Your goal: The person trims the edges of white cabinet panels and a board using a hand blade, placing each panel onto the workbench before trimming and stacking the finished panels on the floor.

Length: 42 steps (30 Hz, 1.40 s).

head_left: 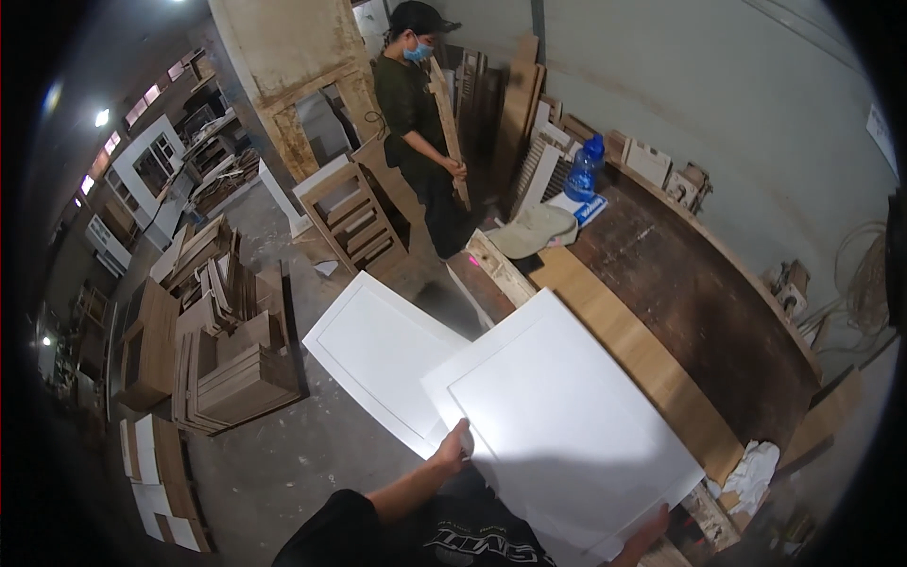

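A white cabinet door with a shallow frame line tilts in front of me, over the near edge of the workbench. My left hand is closed on its left edge, thumb on the top face. At the lower right corner, my right hand grips the opposite edge; most of its fingers are hidden beneath. Partly covered by this door, a second white panel of similar look lies to the left. What supports that panel is hidden.
The dark workbench carries a wooden board, a blue bottle, a beige cap-like item and a white cloth. A masked person stands beyond, holding a wooden strip. Stacked wooden panels stand on the floor at left.
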Available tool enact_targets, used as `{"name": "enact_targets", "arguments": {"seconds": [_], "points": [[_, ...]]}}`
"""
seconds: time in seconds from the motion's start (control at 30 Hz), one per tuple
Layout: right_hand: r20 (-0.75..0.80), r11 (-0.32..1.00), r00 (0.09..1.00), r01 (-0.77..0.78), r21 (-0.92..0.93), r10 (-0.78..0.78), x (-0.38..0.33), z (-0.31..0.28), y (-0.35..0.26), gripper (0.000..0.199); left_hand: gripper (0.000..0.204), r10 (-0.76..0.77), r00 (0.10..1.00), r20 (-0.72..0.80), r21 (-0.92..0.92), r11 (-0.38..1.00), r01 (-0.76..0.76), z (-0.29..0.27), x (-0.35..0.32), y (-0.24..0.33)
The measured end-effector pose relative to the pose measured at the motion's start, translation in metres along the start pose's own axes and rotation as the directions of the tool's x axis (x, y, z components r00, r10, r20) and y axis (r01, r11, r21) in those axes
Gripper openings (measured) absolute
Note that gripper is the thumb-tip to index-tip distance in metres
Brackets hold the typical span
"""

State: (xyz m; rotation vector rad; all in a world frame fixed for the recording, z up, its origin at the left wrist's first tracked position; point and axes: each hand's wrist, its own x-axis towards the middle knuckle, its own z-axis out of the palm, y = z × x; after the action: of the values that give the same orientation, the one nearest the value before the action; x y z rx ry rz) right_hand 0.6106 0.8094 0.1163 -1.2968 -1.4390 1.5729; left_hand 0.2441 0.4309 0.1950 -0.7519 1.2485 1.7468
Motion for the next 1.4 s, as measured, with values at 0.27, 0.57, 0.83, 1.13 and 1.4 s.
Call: {"name": "enact_targets", "arguments": {"seconds": [0.27,0.57,0.83,1.13,1.4], "points": [[0.065,0.996,0.997,0.034,0.081,-0.039,-0.018,0.067,-0.056,0.050,0.070,0.172,0.984,0.053,-0.102,0.981,-0.166,-0.119,0.035,-0.039],[0.078,0.974,0.996,0.028,0.227,-0.047,-0.067,0.190,-0.108,0.046,0.078,0.177,0.983,-0.058,-0.266,0.946,-0.186,-0.163,-0.029,0.025],[0.205,0.989,0.971,0.104,0.109,-0.125,-0.114,0.294,-0.128,0.039,0.073,0.149,0.982,-0.116,-0.429,0.884,-0.184,-0.253,-0.030,0.036],[0.281,0.985,0.948,0.166,-0.037,-0.149,-0.134,0.342,-0.127,0.034,0.076,0.141,0.978,-0.156,-0.533,0.821,-0.203,-0.304,-0.031,0.030],[0.254,0.916,0.965,0.047,-0.398,0.060,-0.171,0.379,-0.142,0.038,0.068,0.335,0.936,-0.109,-0.584,0.740,-0.333,-0.342,-0.010,0.028]]}}
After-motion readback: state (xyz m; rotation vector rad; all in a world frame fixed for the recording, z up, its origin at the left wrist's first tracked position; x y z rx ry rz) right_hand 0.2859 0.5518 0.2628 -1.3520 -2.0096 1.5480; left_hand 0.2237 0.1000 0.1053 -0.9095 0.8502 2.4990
